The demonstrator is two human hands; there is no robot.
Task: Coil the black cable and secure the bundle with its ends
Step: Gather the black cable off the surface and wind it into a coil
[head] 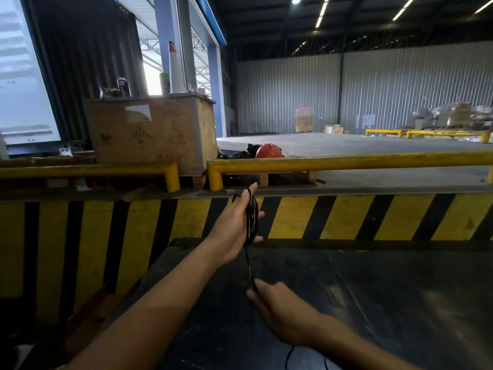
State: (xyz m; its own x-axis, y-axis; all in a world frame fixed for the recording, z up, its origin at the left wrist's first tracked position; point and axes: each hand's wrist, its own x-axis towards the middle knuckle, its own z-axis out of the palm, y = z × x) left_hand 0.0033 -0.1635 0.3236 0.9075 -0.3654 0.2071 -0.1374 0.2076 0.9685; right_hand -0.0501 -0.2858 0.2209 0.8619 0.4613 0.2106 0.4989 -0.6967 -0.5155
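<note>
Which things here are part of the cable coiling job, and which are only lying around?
Part of the job:
- black cable, loops held in left hand
- right hand pinching the loose strand

Lying around:
- wooden crate
- orange helmet
- yellow railing
- striped dock edge

Dim hall; daylight glares through the doorway [153, 76], ceiling strips [321, 12] glow, edges bow outward, right hand [282, 311] blurred.
</note>
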